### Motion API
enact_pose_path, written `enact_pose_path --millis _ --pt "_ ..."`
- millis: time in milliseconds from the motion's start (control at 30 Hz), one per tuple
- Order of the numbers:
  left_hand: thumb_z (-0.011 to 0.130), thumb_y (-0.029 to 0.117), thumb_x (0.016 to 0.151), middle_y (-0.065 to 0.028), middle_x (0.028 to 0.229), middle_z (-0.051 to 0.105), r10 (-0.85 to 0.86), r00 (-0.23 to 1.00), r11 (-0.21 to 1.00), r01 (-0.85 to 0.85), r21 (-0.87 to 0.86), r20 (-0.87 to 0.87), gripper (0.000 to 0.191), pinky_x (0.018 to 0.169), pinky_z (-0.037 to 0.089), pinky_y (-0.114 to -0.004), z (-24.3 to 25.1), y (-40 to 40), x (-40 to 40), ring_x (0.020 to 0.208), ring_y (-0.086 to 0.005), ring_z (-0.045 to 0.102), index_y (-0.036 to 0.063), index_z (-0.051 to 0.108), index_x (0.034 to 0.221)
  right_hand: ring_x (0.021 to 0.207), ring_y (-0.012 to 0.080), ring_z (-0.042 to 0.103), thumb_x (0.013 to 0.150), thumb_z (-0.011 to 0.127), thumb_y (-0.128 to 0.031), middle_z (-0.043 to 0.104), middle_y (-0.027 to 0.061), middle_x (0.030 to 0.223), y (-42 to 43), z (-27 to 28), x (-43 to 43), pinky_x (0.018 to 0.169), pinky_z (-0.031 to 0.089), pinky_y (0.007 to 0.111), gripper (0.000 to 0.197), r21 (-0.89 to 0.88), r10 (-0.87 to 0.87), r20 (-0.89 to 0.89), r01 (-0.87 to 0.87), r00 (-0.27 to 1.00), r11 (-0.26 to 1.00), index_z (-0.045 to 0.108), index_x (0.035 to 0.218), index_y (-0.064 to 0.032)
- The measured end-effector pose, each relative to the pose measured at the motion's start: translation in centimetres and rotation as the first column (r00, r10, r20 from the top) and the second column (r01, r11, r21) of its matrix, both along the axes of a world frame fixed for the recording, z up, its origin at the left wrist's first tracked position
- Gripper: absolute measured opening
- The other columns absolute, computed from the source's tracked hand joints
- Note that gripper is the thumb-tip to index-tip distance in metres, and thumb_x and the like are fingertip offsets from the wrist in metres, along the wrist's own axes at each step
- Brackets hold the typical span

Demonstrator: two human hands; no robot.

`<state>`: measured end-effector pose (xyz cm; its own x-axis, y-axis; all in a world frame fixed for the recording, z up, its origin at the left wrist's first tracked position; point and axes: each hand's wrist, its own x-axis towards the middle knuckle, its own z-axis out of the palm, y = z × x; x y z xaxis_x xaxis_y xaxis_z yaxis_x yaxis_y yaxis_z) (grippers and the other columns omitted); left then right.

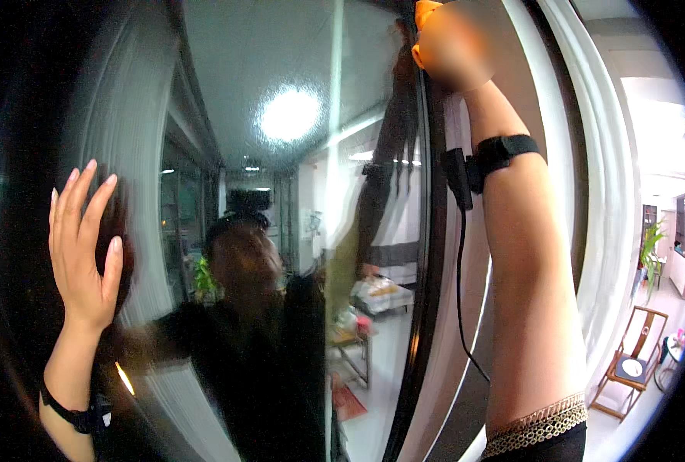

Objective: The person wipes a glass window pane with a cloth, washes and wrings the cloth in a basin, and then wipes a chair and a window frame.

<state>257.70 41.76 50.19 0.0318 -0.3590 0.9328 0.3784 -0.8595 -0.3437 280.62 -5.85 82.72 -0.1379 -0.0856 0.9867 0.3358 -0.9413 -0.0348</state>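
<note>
A large dark glass pane (377, 75) stands before me and mirrors the room. My left hand (82, 248) is at the left of the pane with its fingers spread and nothing in it; whether the palm touches the glass cannot be told. My right hand (455, 49) is raised high at the pane's right edge, by the dark window frame (432, 231). An orange cloth (427, 14) shows at its fingers, and a blur hides most of that hand.
A white curtain (599, 173) hangs right of my arm. A black device (456, 179) is strapped to my right forearm, its cable (462, 312) hanging down. Behind to the right are a wooden chair (631, 364) and a green plant (649, 248).
</note>
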Motion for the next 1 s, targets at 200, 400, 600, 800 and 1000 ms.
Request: enact_pose_path --millis 200,400,600,800,1000 --pt "0.041 0.034 0.100 -0.0171 0.156 0.042 -0.031 0.998 0.999 0.030 -0.016 -0.050 0.053 0.123 0.018 -0.056 0.4 -0.3 0.1 0.147 -0.0388 0.035 0.0057 0.052 0.144 0.148 0.0494 0.026 0.091 0.055 -0.057 0.022 0.0155 0.167 -0.5 7.6 0.8 0.122 0.022 0.054 0.082 0.029 -0.054 0.029 0.053 0.998 0.998 0.024 0.161 -0.0269" --pt "0.042 0.033 0.099 -0.0174 0.156 0.043 -0.026 0.999 1.000 0.025 -0.016 -0.039 0.053 0.123 0.018 -0.056 0.2 -0.5 0.1 0.147 -0.0387 0.035 0.0053 0.052 0.144 0.149 0.0435 0.028 0.092 0.056 -0.052 0.026 0.0172 0.165 1.3 4.3 -2.4 0.121 0.024 0.052 0.080 -0.021 -0.015 -0.021 0.015 1.000 1.000 0.026 0.160 -0.0223" --pt "0.044 0.029 0.099 -0.0153 0.157 0.042 -0.025 0.999 0.999 0.023 0.045 0.034 0.053 0.123 0.018 -0.053 0.0 0.5 0.0 0.148 -0.0363 0.034 0.0074 0.050 0.147 0.149 0.0379 0.029 0.094 0.056 -0.042 0.029 0.0159 0.163 1.4 -1.5 -3.6 0.120 0.027 0.049 0.075 -0.043 -0.035 -0.013 0.034 0.999 0.999 0.028 0.159 -0.0180" --pt "0.046 0.026 0.099 -0.0132 0.157 0.042 -0.095 0.995 0.994 0.094 0.047 0.032 0.052 0.124 0.017 -0.052 0.1 1.2 0.5 0.148 -0.0346 0.034 0.0088 0.049 0.147 0.151 0.0401 0.024 0.094 0.056 -0.041 0.023 0.0185 0.165 1.1 -6.3 -3.3 0.122 0.022 0.050 0.078 -0.083 -0.040 -0.019 0.038 0.999 0.996 0.026 0.159 -0.0111" --pt "0.048 0.023 0.098 -0.0118 0.158 0.042 -0.089 0.995 0.994 0.086 0.061 0.035 0.051 0.123 0.019 -0.052 0.2 1.3 0.4 0.148 -0.0335 0.035 0.0111 0.050 0.147 0.143 0.0433 0.038 0.090 0.056 -0.048 0.029 0.0126 0.164 0.9 -12.7 -2.2 0.114 0.031 0.061 0.075 -0.048 -0.054 0.084 0.058 0.995 0.997 0.032 0.157 -0.0247"
